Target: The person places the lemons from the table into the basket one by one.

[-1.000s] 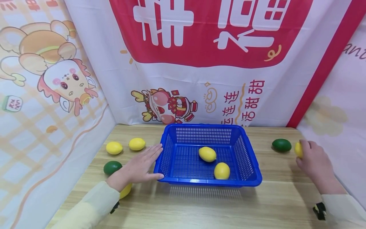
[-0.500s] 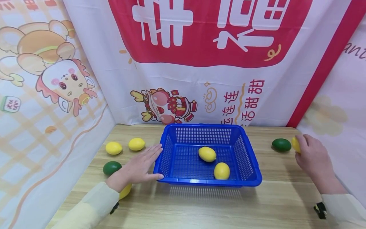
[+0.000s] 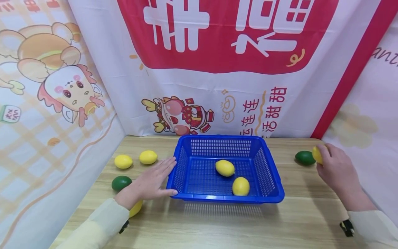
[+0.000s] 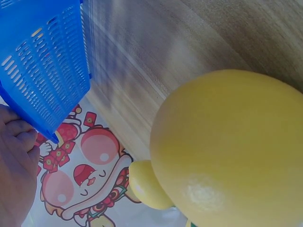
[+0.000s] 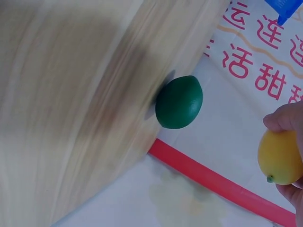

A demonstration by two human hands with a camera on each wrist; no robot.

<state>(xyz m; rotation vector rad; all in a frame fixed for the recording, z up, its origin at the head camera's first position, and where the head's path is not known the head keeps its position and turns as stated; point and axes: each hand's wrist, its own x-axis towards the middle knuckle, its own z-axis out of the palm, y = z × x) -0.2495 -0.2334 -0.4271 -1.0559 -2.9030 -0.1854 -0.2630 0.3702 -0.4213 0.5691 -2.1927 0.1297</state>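
- Step in hand, as I read it: lifting a yellow lemon (image 3: 315, 154) off the far-right worktop (image 3: 217, 224), headed for the blue basket (image 3: 186, 166).
- Right hand (image 3: 337, 171) at far right, fingers curled round the lemon; grip pinching it, thumb and fingertips visible on it in the right wrist view (image 5: 279, 156). Lemon looks clear of the wood, just right of a green lime (image 3: 305, 157).
- Next move calls for carrying it left over the basket rim and letting go above the two lemons (image 3: 225, 167) already inside.
- Left hand (image 3: 152, 181) flat on the worktop, fingers spread and straight, thumb against the basket's near-left corner, bracing it; holds nothing.
- Left forearm lies over another lemon (image 3: 135, 208); left side also has two lemons (image 3: 148, 157) and a second lime (image 3: 121, 183).
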